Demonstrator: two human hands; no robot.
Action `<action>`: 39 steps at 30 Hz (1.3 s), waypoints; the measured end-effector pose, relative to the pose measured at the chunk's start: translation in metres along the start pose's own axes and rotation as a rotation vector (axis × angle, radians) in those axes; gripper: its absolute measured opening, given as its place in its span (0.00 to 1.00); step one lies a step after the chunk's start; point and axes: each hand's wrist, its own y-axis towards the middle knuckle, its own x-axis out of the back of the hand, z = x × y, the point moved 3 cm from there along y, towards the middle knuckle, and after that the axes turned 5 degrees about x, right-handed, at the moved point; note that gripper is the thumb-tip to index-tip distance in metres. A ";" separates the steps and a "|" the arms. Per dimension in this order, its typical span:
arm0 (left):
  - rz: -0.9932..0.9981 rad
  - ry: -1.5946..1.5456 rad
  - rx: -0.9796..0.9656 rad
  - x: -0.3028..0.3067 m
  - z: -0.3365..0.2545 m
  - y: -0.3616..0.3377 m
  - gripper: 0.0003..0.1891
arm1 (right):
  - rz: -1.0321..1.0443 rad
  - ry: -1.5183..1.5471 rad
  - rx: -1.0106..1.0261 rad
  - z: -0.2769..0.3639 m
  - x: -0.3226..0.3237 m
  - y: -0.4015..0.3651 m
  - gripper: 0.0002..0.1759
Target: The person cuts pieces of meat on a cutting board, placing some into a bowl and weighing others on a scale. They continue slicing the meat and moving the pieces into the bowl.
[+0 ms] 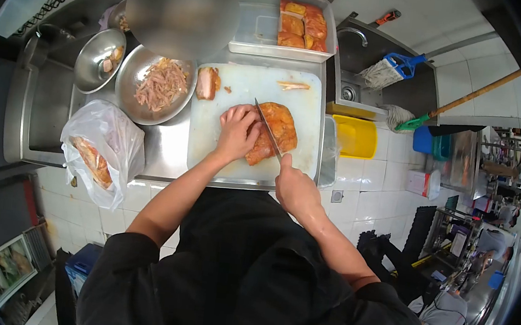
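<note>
A slab of orange-brown roasted meat (pixel 279 124) lies on a white cutting board (pixel 210 157). My right hand (pixel 299 189) is closed around the handle of a knife (pixel 268 128), whose blade crosses the left part of the slab at a slant. Just left of the blade, my left hand (pixel 238 131) curls its fingers against the slab's left side and covers part of it. A smaller cut piece of meat (pixel 206 84) rests at the board's upper left. A thin pale strip (pixel 293 86) lies near its upper right.
Beyond the board, a metal tray (pixel 253 49) holds several meat pieces. Left are a steel bowl of shredded meat (pixel 162 85), a smaller bowl (pixel 83 71) and a plastic bag (pixel 126 142) with meat inside. A yellow bin (pixel 355 136) and a sink (pixel 350 92) are right. People are far right.
</note>
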 end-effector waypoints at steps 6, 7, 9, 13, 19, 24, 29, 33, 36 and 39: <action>-0.065 0.025 -0.001 -0.008 0.001 -0.004 0.07 | -0.013 0.018 0.009 0.003 0.006 0.004 0.12; -0.070 0.028 0.012 -0.009 0.002 -0.004 0.07 | -0.001 0.017 0.001 0.003 0.007 0.006 0.12; -0.070 0.029 0.010 -0.011 0.002 -0.003 0.07 | -0.008 0.020 -0.008 0.007 0.010 0.011 0.12; -0.104 0.067 -0.020 -0.013 0.006 -0.005 0.08 | -0.035 -0.003 -0.009 0.016 0.014 0.031 0.11; -0.064 0.059 0.010 -0.014 0.007 -0.003 0.08 | 0.012 0.018 -0.022 0.025 0.032 0.035 0.14; -0.105 0.067 0.008 -0.014 0.008 -0.005 0.09 | -0.008 0.005 -0.024 0.024 0.018 0.050 0.16; -0.106 0.123 -0.019 -0.026 0.003 -0.008 0.09 | -0.053 0.028 0.011 0.008 0.015 0.033 0.15; -0.070 0.140 -0.001 -0.028 -0.005 -0.020 0.10 | -0.088 0.068 -0.018 -0.008 -0.016 0.040 0.13; 0.008 0.076 0.024 -0.014 -0.002 0.000 0.08 | -0.194 0.122 0.031 -0.024 -0.033 0.052 0.12; 0.071 -0.022 -0.058 -0.001 -0.029 0.036 0.08 | -0.283 0.173 0.102 -0.038 -0.047 0.047 0.13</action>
